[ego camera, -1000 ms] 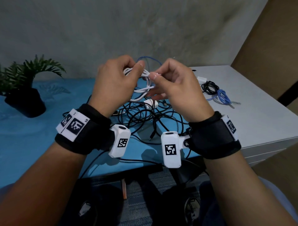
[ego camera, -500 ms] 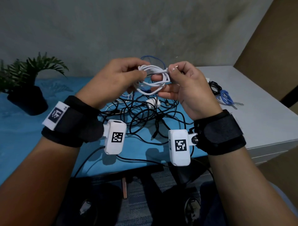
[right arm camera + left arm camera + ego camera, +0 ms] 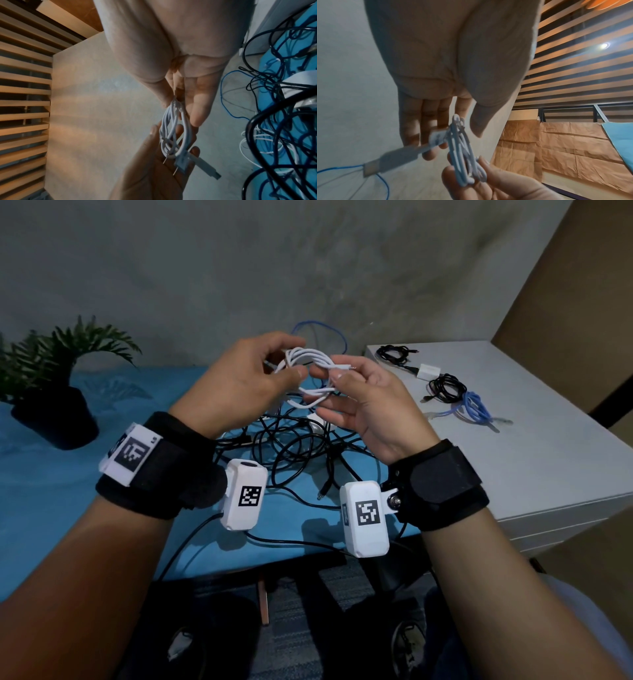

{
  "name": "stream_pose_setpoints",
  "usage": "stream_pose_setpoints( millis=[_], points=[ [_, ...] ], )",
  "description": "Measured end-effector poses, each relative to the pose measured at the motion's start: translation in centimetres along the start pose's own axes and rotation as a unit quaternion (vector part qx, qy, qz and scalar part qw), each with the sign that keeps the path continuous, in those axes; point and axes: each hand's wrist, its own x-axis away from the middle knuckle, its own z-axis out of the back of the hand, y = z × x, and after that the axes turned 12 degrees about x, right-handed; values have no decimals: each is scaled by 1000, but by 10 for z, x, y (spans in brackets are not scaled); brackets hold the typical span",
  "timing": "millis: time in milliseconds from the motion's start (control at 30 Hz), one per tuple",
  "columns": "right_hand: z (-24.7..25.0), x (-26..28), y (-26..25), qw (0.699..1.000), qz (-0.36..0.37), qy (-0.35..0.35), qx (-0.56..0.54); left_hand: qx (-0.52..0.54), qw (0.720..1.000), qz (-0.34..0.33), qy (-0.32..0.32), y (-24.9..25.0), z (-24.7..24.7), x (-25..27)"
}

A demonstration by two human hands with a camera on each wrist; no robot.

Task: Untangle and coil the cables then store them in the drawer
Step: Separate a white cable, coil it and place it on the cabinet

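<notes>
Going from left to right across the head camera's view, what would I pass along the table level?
Potted plant → left hand → white cable held between the hands → right hand → white charger → coiled black cable → coiled blue cable.

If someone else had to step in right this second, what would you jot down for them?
Left hand and right hand both pinch the coiled white cable, held above the table.
Black tangle lies on the blue table, with a blue cable behind.
Done: coiled black cables and a coiled blue one rest on the grey cabinet.
Left: finish the white coil, untangle the rest, put everything in the drawer, which looks shut.
</notes>
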Motion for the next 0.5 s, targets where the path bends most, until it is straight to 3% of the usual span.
stream_pose_setpoints(
  millis=[200, 333, 500],
  points=[
    [9, -5, 4, 997, 19, 57, 41, -37, 999, -7, 26, 11, 3, 4],
    [35, -8, 0, 993, 21, 118, 3, -77, 996, -38, 20, 19, 4, 10],
    [94, -15, 3, 970, -1, 240, -39, -100, 993, -21, -66, 28, 2, 18]
  ],
)
